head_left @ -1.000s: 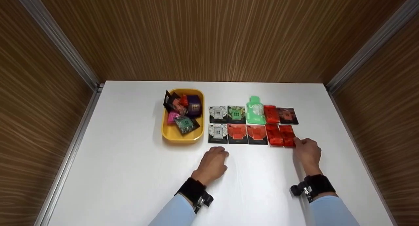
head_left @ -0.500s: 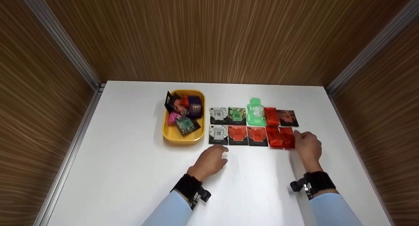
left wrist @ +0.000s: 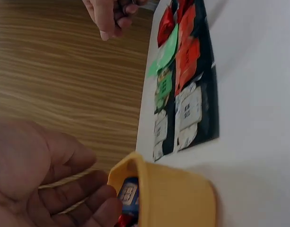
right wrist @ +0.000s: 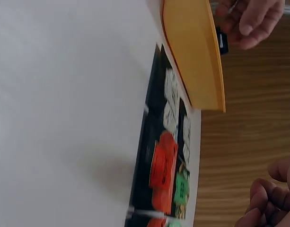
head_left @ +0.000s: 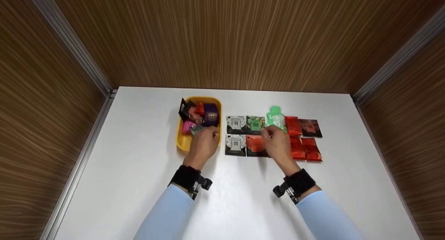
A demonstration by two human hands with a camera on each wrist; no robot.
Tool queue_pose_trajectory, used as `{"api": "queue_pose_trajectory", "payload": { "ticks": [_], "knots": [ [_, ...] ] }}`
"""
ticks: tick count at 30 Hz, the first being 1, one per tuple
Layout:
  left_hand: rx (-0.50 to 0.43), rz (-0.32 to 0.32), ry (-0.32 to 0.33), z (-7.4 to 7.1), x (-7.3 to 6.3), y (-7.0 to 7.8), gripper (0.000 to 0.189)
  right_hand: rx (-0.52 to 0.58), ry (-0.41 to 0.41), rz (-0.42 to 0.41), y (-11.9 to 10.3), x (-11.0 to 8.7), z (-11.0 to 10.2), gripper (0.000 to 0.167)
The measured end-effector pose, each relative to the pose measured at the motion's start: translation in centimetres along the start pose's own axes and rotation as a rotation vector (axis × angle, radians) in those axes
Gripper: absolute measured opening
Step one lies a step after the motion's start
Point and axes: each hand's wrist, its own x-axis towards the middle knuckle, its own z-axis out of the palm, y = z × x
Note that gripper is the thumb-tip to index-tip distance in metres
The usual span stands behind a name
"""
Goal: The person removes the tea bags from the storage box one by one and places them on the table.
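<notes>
My left hand is over the front right of a yellow tray, fingers loosely curled; in the left wrist view nothing shows between them. Below its fingertips is a dark green sachet, partly hidden. My right hand hovers above rows of flat sachets, fingers bent, with nothing visible in it. It hides part of a green bottle-shaped packet and a red-and-black sachet. To its left lie a green-and-black sachet, another red-and-black sachet and two white-and-black sachets.
Right of the right hand are shiny red packets and a dark sachet. The tray also holds a purple packet, a pink packet and black sachets. Wood-grain panels enclose the white table.
My right hand has left the rightmost red packet and moved left over the sachets. My left hand has gone from the table up and left to the tray.
</notes>
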Motion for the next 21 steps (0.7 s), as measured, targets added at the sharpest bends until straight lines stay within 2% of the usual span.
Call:
{"api": "queue_pose_trajectory", "payload": {
  "ticks": [3,7,12,14,16,19,21],
  "knots": [
    [0.103,-0.065,0.051,-1.3,1.3,-1.1,0.028,0.047,-0.040,-0.025,-1.6,-0.5,1.5,0.020],
    [0.219,-0.106,0.035,-2.3,2.7,-2.2,0.029,0.076,-0.082,-0.063,-3.0,-1.1,3.2,0.017],
    [0.274,-0.162,-0.025,-2.0,4.4,-2.1,0.019,0.081,-0.119,-0.075,-3.9,-1.7,4.5,0.015],
    [0.270,-0.179,-0.057,-1.7,5.2,-1.8,0.020,0.078,-0.123,-0.074,-4.1,-1.9,4.8,0.014],
    [0.259,-0.191,-0.071,-1.2,6.2,-1.6,0.028,0.080,-0.128,-0.073,-4.1,-2.1,4.9,0.014],
    [0.205,-0.215,-0.073,-0.5,7.5,-1.4,0.047,0.091,-0.142,-0.072,-4.1,-2.4,5.0,0.014],
    [0.175,-0.259,-0.077,0.0,8.1,-1.5,0.062,0.104,-0.153,-0.063,-3.9,-2.6,5.0,0.014]
  ]
}}
